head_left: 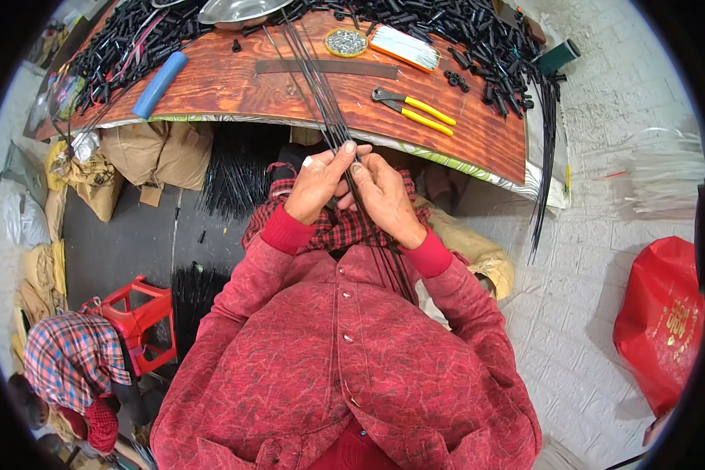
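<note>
A bundle of long thin black strands [327, 108], like wires or plastic rods, runs from the table top over its near edge and down past my lap. My left hand [318, 186] is closed round the bundle, with a white wrap on one finger. Close beside it, my right hand [386, 200] is also closed on the strands, thumb on top. The thumbs nearly meet over the bundle; the other fingertips are partly hidden. Beyond the hands, a dark flat metal strip [329, 68] lies on the wood-grained table [211, 86], partly under the strands.
Yellow-handled pliers [413, 110], a dish of small metal pieces [346, 42] and an orange-rimmed tray [405, 48] lie on the table. Black tubular parts [439, 19] heap along its back. A blue tube [160, 84] is at left. On the floor are a red stool [145, 317] and a red bag [666, 321].
</note>
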Demonstrator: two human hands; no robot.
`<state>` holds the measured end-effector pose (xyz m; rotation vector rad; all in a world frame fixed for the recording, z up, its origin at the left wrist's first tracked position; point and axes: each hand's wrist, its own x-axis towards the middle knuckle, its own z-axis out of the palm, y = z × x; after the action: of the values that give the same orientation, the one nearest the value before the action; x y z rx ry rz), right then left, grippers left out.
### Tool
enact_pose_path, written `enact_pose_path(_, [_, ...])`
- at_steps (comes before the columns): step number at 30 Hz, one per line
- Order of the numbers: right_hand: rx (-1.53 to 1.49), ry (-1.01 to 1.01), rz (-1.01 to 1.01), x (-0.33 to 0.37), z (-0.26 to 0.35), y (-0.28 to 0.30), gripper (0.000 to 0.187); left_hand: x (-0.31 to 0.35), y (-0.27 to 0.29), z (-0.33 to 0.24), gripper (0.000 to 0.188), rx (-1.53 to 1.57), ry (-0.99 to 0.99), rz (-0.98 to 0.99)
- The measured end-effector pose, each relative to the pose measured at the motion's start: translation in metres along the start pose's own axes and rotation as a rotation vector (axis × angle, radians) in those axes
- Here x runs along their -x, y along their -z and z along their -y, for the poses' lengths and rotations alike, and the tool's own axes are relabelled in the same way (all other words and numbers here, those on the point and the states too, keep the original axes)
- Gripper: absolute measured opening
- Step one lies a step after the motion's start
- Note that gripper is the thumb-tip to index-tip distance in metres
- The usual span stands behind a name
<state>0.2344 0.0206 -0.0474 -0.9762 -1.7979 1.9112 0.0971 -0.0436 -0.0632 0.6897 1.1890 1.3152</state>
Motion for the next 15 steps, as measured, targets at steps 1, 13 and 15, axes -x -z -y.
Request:
enact_pose_path(1, [-0.031, 0.012, -0.017, -0.003, -0.006, -0.003, 0.029, -0.003, 0.001, 0.006, 0.058, -0.008, -0.010, -0.020])
enact_pose_path(13, [-0.265, -0.022, 0.178, -0.007, -0.011, 0.011, 0.029, -0.016, 0.024, 0.007, 0.049, 0.262, 0.039, 0.182])
enact_pose_path(15, [-0.311, -0.049, 0.187, -0.007, -0.009, 0.013, 0.031, -0.014, 0.020, 0.006, 0.049, 0.298, 0.033, 0.112])
